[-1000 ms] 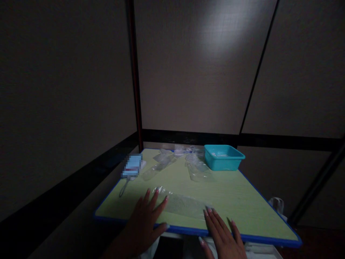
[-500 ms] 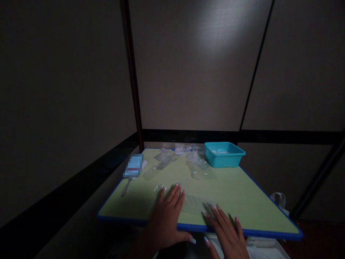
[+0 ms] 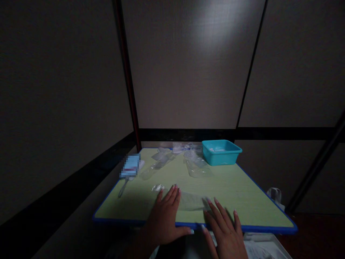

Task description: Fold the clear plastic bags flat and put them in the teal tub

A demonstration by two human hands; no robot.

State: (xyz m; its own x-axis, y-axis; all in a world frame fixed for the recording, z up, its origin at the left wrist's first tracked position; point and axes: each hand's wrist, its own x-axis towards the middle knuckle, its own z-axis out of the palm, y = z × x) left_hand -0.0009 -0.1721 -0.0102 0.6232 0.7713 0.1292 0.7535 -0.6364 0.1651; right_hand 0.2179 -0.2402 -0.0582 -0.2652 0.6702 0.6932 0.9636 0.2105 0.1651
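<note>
A clear plastic bag (image 3: 191, 202) lies flat near the front edge of the light green table (image 3: 242, 194). My left hand (image 3: 165, 214) rests palm down on the bag's left part, its fingers stretched out and thumb pointing right. A shiny crumpled end of the bag shows just beyond those fingertips. My right hand (image 3: 225, 226) is at the bag's right end, fingers spread and flat, with the fingertips at or just over the film; contact there is hard to tell. Neither hand grips anything.
More clear plastic bags (image 3: 198, 167) lie across the table's far half, others (image 3: 159, 163) to their left. A turquoise basin (image 3: 222, 153) stands at the back right. A blurred-out blue item with a strap (image 3: 124, 187) lies at the left edge. Below the front edge is a white tray (image 3: 277, 244).
The whole view has shifted slightly. My right hand has moved a little up and forward along the bag; my left hand stays pressed on it.
</note>
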